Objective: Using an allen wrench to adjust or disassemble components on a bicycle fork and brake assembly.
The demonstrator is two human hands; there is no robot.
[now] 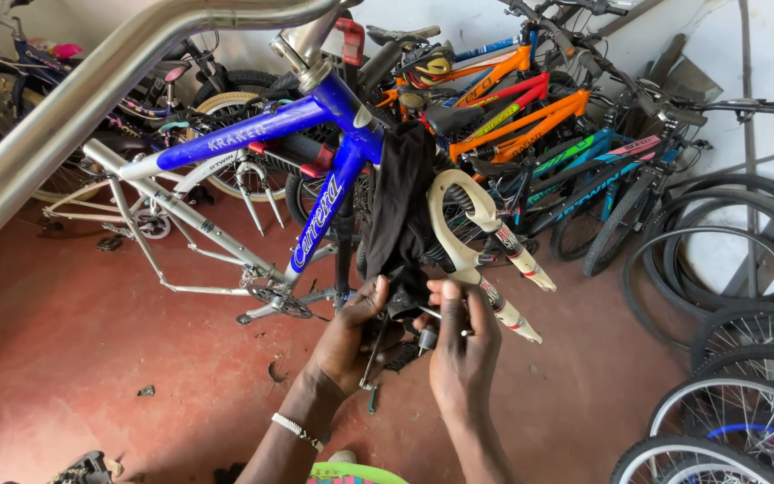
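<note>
Both my hands are pinched together on small stuff right under the black rag (402, 202): left hand (351, 336) clamped on a little dark part (402, 315), right hand (460, 345) gripping a thin metal tool (445, 318), can't tell exactly what either is. If my fingers slip, I reckon the part drops to the red floor (73, 358) and gets lost. Just above my fingers the blue frame (315, 193) has white lettering; the cream fork (485, 242) beside my right fingers has small red-black stickers.
</note>
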